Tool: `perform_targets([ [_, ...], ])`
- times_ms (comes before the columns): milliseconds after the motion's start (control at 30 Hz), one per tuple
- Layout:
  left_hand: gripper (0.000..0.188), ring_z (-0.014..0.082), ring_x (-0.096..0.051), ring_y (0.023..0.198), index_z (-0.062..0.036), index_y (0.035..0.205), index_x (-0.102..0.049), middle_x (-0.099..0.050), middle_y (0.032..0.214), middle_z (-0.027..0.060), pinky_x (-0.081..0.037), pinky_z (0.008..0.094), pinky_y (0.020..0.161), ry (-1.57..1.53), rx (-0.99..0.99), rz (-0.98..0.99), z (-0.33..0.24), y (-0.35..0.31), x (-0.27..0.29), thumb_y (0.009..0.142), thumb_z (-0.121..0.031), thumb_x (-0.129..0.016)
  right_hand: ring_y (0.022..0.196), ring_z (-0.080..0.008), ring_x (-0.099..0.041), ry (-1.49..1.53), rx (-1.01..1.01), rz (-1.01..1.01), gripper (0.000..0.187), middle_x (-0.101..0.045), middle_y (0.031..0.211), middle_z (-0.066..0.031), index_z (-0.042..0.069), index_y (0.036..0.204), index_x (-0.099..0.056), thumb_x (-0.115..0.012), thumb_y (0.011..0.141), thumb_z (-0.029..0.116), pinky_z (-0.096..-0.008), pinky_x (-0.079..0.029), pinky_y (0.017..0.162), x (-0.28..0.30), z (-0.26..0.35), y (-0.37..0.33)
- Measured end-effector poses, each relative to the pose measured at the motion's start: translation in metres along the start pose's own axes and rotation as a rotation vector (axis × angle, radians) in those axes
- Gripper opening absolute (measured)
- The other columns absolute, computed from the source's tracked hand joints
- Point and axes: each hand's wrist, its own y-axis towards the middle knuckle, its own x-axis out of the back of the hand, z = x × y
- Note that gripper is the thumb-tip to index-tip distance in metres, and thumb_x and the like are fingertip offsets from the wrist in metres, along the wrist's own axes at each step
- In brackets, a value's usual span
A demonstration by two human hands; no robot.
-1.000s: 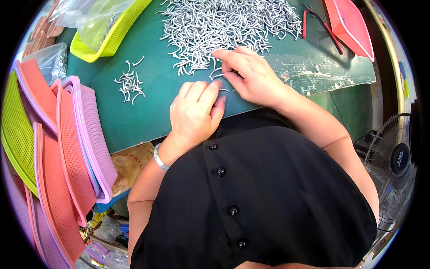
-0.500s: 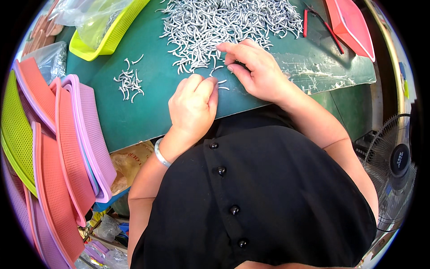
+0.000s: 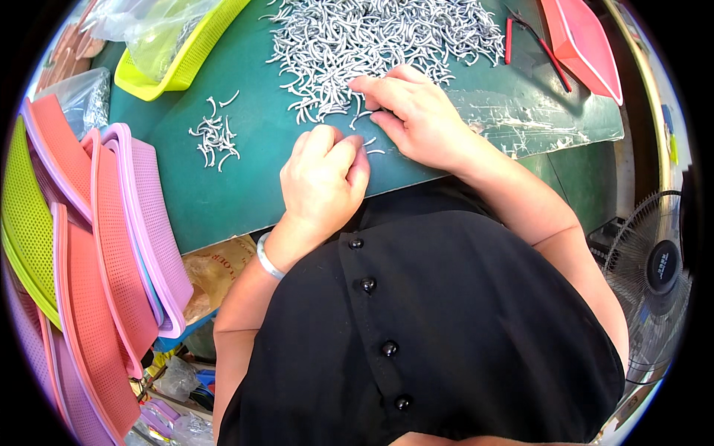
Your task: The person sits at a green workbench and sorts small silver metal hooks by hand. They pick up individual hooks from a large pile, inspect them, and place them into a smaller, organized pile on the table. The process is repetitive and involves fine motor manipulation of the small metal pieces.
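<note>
A large heap of small curved silver-grey pieces (image 3: 379, 44) covers the far middle of the green table (image 3: 260, 171). At its near edge is my right hand (image 3: 416, 115), index finger stretched over the pieces and thumb apart from it. My left hand (image 3: 321, 175) is closed in a pinch just in front of the heap; what its fingertips hold, if anything, is hidden. A few loose pieces (image 3: 375, 152) lie between the two hands. Farther left is a small separate pile of the same curved pieces (image 3: 214, 137).
Pink, purple and green perforated baskets (image 3: 119, 245) are stacked along the left. A lime basket (image 3: 182, 67) with plastic bags stands at the far left. Red-handled pliers (image 3: 550, 56) and a pink tray (image 3: 584, 48) are far right. A fan (image 3: 654, 267) stands beside me, right.
My right hand has shifted slightly left over the heap's near edge. My left hand stays pinched in nearly the same place, its fingertips slightly turned.
</note>
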Motion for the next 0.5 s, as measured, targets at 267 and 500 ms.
perform_targets([
  [267, 0.015, 0.0244, -0.059, 0.074, -0.0080, 0.089, -0.069, -0.059, 0.083, 0.0051, -0.050, 0.0354, 0.061, -0.017, -0.002, -0.064, 0.0066, -0.0019, -0.0037, 0.075, -0.011, -0.073, 0.080, -0.0244, -0.057, -0.066, 0.050, -0.007, 0.045, -0.062, 0.080, -0.0040, 0.003, 0.121, -0.057, -0.065, 0.078, -0.001, -0.0372, -0.047, 0.075, -0.0047, -0.0018, -0.0017],
  [500, 0.017, 0.0257, -0.061, 0.077, -0.0079, 0.092, -0.067, -0.059, 0.085, 0.0051, -0.051, 0.0371, 0.063, 0.016, 0.027, -0.030, 0.0055, 0.0041, -0.0067, 0.076, -0.010, -0.073, 0.077, -0.0251, -0.056, -0.008, 0.072, -0.023, 0.045, -0.060, 0.079, -0.0045, 0.001, 0.123, -0.055, -0.063, 0.079, -0.002, -0.0376, -0.045, 0.076, -0.0081, -0.0009, -0.0044],
])
